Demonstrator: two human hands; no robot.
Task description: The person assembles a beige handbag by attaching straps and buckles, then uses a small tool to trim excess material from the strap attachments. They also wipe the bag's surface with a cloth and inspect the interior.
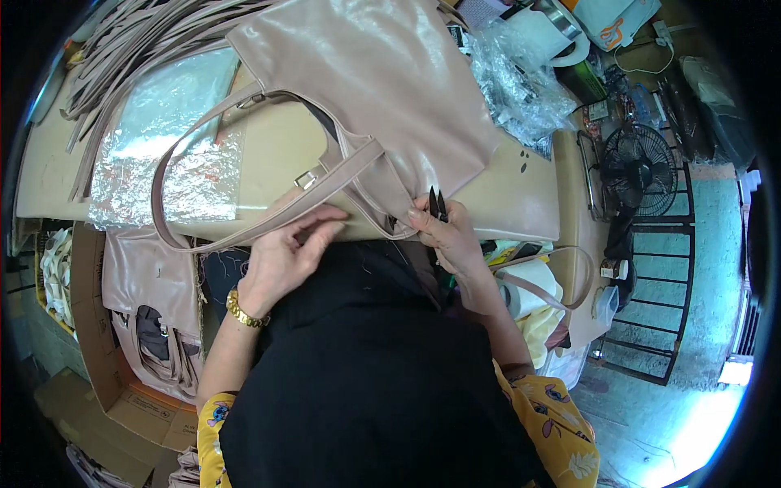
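Note:
A dusty-pink handbag (390,73) lies on the table, its opening and handle toward me. The long handle strap (167,187) loops out to the left, with a metal buckle (307,180) near its base. My left hand (289,256) is at the lower run of this strap, its fingers loosely curved and a gap showing between thumb and fingers. Black thread snips (438,203) are gripped in my right hand (449,236), blades pointing away from me. That hand's thumb and fingertips meet the bag's near corner; whether they pinch it is hard to see.
Clear plastic bags (179,122) lie left of the handbag, below a heap of long strips (163,41). An open carton (89,325) with more pink bags stands at lower left. Crumpled plastic (521,81), a white kettle (545,32) and a black fan (639,171) are at right.

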